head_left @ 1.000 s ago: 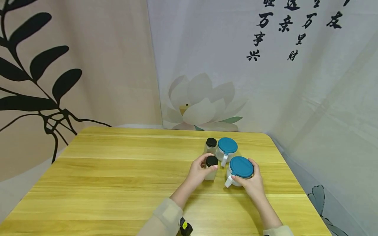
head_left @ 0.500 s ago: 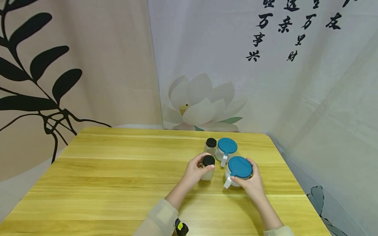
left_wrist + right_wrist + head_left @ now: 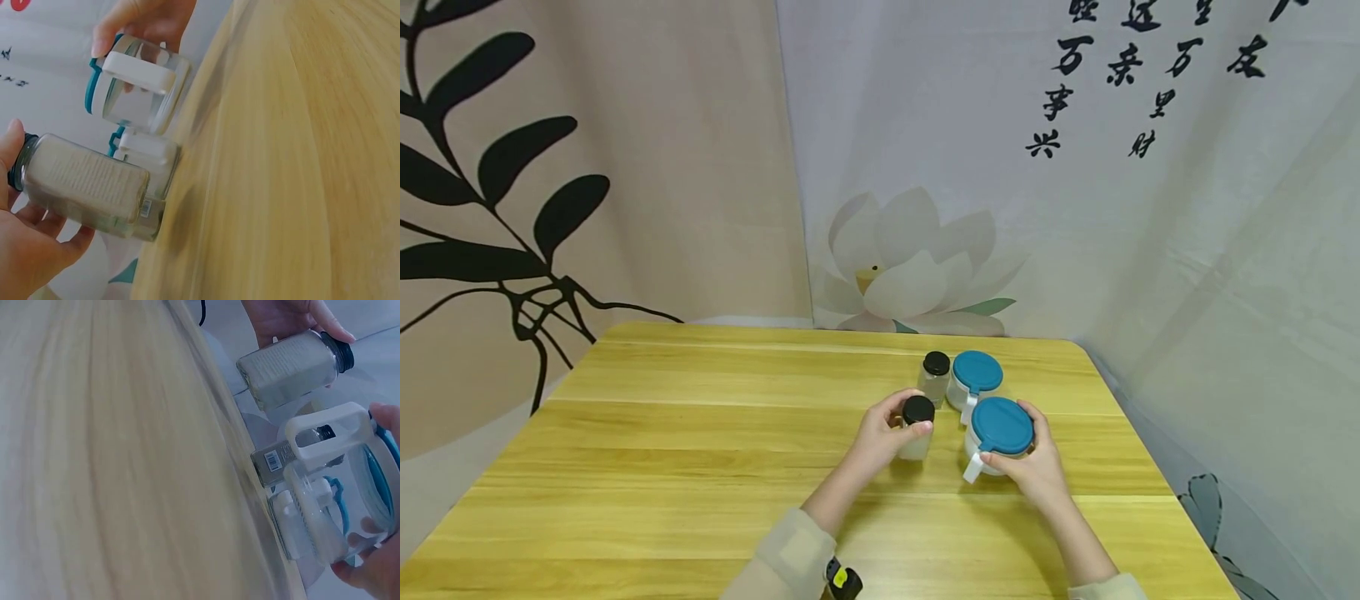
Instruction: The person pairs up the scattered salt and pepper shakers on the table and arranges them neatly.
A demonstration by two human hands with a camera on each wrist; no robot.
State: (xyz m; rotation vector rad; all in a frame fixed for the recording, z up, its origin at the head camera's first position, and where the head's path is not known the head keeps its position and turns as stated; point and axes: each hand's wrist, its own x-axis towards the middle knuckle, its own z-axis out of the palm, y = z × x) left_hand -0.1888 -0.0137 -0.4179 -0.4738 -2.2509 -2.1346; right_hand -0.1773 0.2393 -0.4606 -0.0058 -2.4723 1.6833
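Observation:
My left hand (image 3: 874,433) grips a clear, square-sided glass jar with a black lid (image 3: 917,408), thumb and fingers near its neck. In the left wrist view that jar (image 3: 87,181) hangs clear of the wood, its side covered in fine print. My right hand (image 3: 1041,467) holds a round glass pot with a blue lid (image 3: 1002,425) and a white handle (image 3: 331,419). It too is raised over the table. Behind them stand a second black-lidded jar (image 3: 935,382) and a second blue-lidded pot (image 3: 976,373), side by side.
The wooden table (image 3: 662,458) spreads widely to the left of both hands. Its far edge runs close behind the standing pair. A printed cloth (image 3: 917,125) with a lotus and writing hangs beyond. A black device (image 3: 844,582) is worn at the left wrist.
The left hand has shifted left with its jar, away from the standing one. The right hand has moved its blue-lidded pot slightly left, so it now overlaps the rear pot's handle in the head view.

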